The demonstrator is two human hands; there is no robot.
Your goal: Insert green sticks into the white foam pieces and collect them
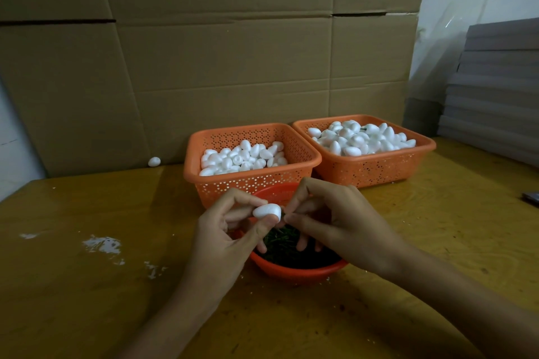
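Pinching foam piece (267,211) in left hand (224,236), green stick (286,214) in right hand (335,221), sticks (280,245) in bowl (291,270), foam-filled baskets (250,181) (367,169)

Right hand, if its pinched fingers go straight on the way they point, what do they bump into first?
The white foam piece that the left hand pinches. The right hand points leftward at its end, almost touching; what it pinches is too small to tell.

Right hand (335,221): I cannot tell whether it pinches anything; red bowl (294,271) is largely hidden behind it.
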